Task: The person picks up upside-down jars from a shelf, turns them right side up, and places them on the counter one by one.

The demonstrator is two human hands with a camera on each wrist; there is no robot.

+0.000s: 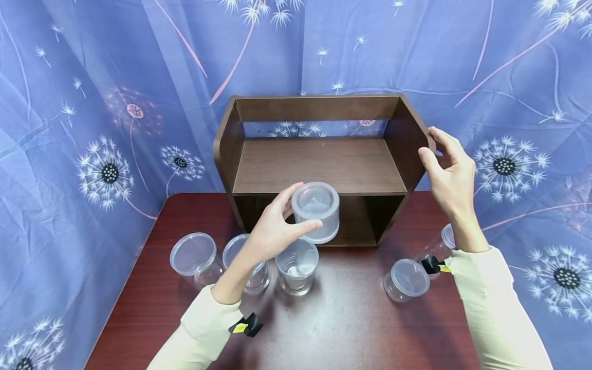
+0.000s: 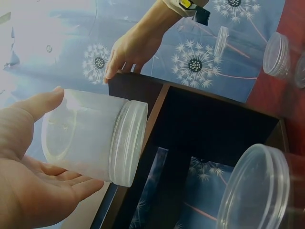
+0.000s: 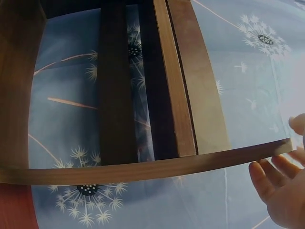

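My left hand (image 1: 282, 221) grips a clear plastic jar (image 1: 319, 210) between thumb and fingers, in front of the shelf's middle board. The jar is upside down, its lid (image 2: 128, 143) at the lower end; the left wrist view shows the palm beside its base. My right hand (image 1: 450, 174) is at the upper front edge of the brown wooden shelf's (image 1: 319, 164) right side panel. In the right wrist view, the thumb and the fingers (image 3: 262, 179) lie on opposite sides of that panel, holding its edge.
Three clear jars stand on the red-brown table (image 1: 342, 329) at the left: a large one (image 1: 194, 257), a partly hidden middle one (image 1: 259, 280) and a third jar (image 1: 297, 267) below the held jar. Another jar (image 1: 406, 280) and one (image 1: 437, 246) behind the right forearm stand at the right. A blue dandelion-print curtain (image 1: 139, 77) hangs behind.
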